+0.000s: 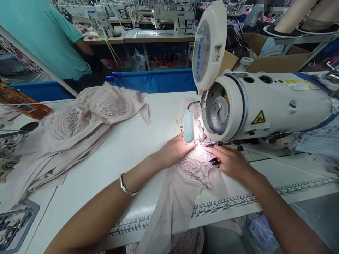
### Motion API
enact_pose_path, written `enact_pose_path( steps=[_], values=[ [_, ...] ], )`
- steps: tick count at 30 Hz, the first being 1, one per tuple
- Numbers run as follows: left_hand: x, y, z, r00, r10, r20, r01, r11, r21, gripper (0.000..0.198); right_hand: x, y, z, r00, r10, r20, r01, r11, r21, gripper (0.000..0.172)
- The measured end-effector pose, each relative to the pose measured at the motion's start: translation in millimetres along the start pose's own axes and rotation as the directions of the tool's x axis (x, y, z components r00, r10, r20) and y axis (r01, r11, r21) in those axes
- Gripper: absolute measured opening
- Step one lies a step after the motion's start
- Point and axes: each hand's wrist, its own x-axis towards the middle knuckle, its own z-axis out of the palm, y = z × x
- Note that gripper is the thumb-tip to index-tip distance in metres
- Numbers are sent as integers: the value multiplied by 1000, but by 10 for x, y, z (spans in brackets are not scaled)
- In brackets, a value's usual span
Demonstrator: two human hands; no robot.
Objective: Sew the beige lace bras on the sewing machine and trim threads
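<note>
A beige lace garment piece (190, 173) lies on the white table (119, 158) and runs under the head of a white sewing machine (265, 102). My left hand (176, 150) rests flat on the lace, fingers stretched toward the lit needle area. My right hand (229, 160) presses on the lace from the right, fingers together, with small dark thread snips (214, 161) tucked under its palm. A silver bracelet (125, 186) sits on my left wrist.
A heap of beige lace garments (79, 123) lies at the left of the table. A small lamp (189, 125) hangs beside the needle. A ruler strip (238, 203) runs along the front edge. A person in a teal shirt (53, 38) stands behind, among other sewing machines (174, 14).
</note>
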Motion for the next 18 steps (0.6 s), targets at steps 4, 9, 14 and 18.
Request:
enact_pose_path(
  steps=[4, 9, 14, 18],
  values=[
    [27, 88, 46, 996, -23, -82, 36, 987, 159, 34, 6, -15, 0, 1000, 13, 17, -14, 999, 52, 54],
    [-3, 375, 230, 993, 13, -115, 5, 988, 157, 28, -32, 32, 34, 1000, -11, -15, 13, 989, 150, 60],
    [-37, 450, 249, 999, 7, -49, -6, 999, 36, 15, -81, 99, 34, 997, -44, -60, 51, 990, 131, 53],
    [-20, 405, 201, 999, 32, 41, -31, 999, -41, 17, -60, 78, -19, 989, -134, -64, 140, 985, 96, 51]
  ],
)
